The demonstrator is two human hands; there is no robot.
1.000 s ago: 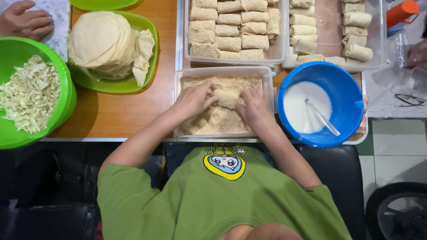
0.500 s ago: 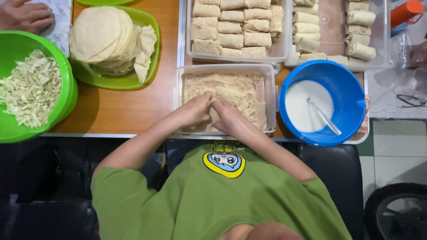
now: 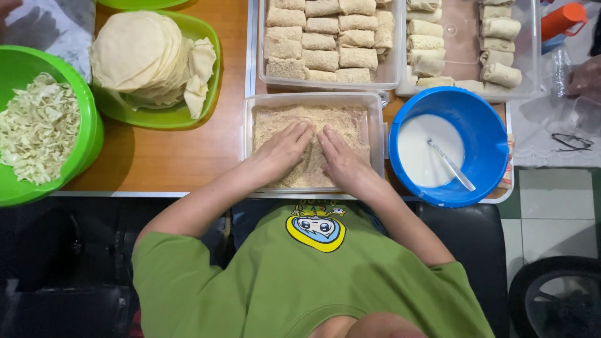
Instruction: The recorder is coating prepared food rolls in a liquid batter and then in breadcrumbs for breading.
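Observation:
My left hand (image 3: 285,147) and my right hand (image 3: 338,156) lie flat, side by side, on the breadcrumbs (image 3: 313,117) in a clear rectangular tray (image 3: 313,97) at the table's near edge. The fingers are stretched out and point away from me, palms down on the crumbs. Nothing shows in either hand; what lies beneath the palms is hidden. Behind this tray, a second clear tray (image 3: 260,62) holds rows of crumb-coated rolls (image 3: 325,40).
A blue bowl (image 3: 494,125) of white batter with a spoon (image 3: 451,166) stands to the right. Pale uncoated rolls (image 3: 429,47) fill a back-right tray. Left: a green plate (image 3: 156,116) of round wrappers and a green bowl (image 3: 87,138) of shredded cabbage. Another person's hand (image 3: 588,75) is at the right edge.
A second ago both hands worked a roll in the crumbs. They then drew together at the tray's near edge, and now they lie flat on the crumbs again.

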